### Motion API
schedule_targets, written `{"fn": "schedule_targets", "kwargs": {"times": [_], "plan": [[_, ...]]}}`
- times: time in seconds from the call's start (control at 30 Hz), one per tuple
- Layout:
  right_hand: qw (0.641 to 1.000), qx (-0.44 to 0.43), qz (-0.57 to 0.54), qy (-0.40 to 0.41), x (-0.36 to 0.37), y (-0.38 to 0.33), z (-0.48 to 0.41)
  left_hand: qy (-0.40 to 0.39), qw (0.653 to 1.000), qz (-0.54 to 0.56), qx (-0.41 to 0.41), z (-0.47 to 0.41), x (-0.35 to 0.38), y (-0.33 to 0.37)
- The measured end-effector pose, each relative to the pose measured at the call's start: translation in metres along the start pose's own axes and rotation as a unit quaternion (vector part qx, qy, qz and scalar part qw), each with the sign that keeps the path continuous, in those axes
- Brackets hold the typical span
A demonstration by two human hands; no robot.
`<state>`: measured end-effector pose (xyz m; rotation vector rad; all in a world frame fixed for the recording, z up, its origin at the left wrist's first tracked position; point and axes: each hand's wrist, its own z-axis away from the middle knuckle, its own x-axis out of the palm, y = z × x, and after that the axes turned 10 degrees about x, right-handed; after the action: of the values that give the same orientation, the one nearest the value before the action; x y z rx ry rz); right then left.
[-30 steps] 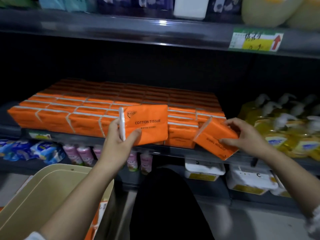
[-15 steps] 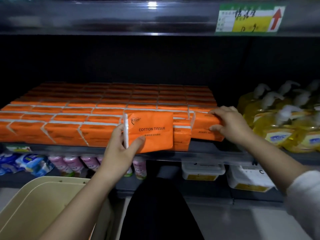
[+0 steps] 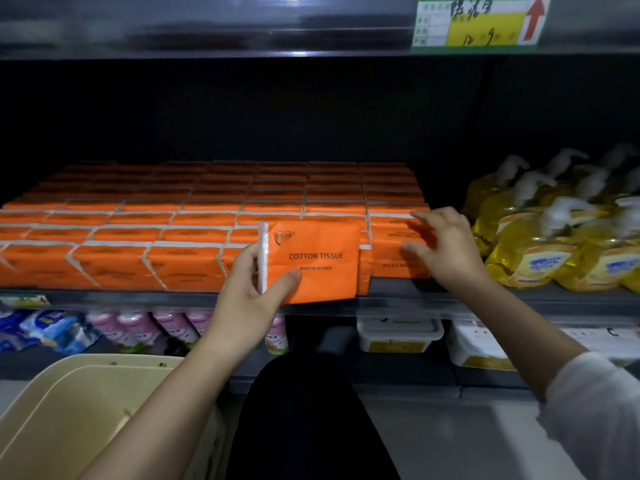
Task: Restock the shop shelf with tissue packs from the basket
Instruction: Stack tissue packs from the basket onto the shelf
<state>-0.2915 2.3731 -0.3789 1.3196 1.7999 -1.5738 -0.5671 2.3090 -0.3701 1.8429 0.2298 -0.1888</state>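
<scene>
Tissue packs are gone from what shows of the beige basket (image 3: 79, 403) at the lower left. Above it, the left hand (image 3: 249, 292) pinches an orange "COTTON TISSUE" pack (image 3: 318, 261) upright before the shelf (image 3: 450, 297) edge. The right hand (image 3: 446, 247), fingers spread, rests on the rightmost front pack (image 3: 391, 251), seemingly without gripping it. Behind, rows of orange packs (image 3: 207, 209) fill the shelf, with yellow pump bottles (image 3: 540, 244) beside them.

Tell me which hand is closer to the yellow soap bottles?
The right hand. It rests on the stacked orange tissue packs just beside the yellow soap bottles. The left hand is farther away toward the middle, holding a cotton tissue pack.
</scene>
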Motion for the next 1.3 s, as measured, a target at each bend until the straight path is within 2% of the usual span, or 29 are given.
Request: {"fn": "schedule_targets", "kwargs": {"times": [0.17,0.27,0.37,0.5,0.67,0.77,0.9,1.07,1.13,1.2,1.3], "plan": [[0.978,0.067,-0.195,0.034,-0.022,-0.003,0.009,-0.024,0.999,0.020,-0.003,0.003,0.012,0.004],[0.957,0.103,-0.270,0.037,-0.030,0.004,0.019,-0.024,0.999,0.025,-0.004,0.006,0.020,0.005],[0.950,0.150,-0.274,0.022,-0.030,0.019,0.025,-0.024,0.999,0.022,-0.004,0.009,0.026,0.006],[0.960,0.190,-0.204,-0.039,-0.016,0.035,0.023,-0.017,0.999,0.027,-0.003,0.012,0.032,0.009],[0.993,0.094,-0.057,-0.033,0.008,0.036,0.021,-0.010,1.000,0.011,-0.001,0.010,0.028,0.009],[0.996,0.090,-0.024,-0.006,0.017,0.037,0.024,-0.005,1.000,0.009,-0.003,0.009,0.024,0.008],[0.995,0.077,-0.060,-0.003,0.014,0.037,0.024,0.007,1.000,0.007,-0.013,0.010,0.022,0.002],[0.977,0.088,-0.193,-0.012,-0.014,0.036,0.017,0.011,0.999,0.018,-0.029,0.017,0.030,-0.006],[0.980,0.058,-0.189,-0.004,-0.031,0.032,0.011,0.012,0.999,0.019,-0.032,0.019,0.032,-0.009],[0.993,0.002,-0.120,0.003,-0.046,0.023,0.005,0.010,0.999,0.022,-0.034,0.021,0.033,-0.012],[0.991,-0.115,0.070,-0.007,-0.055,0.002,-0.004,0.010,0.999,0.026,-0.037,0.022,0.031,-0.012]]}}
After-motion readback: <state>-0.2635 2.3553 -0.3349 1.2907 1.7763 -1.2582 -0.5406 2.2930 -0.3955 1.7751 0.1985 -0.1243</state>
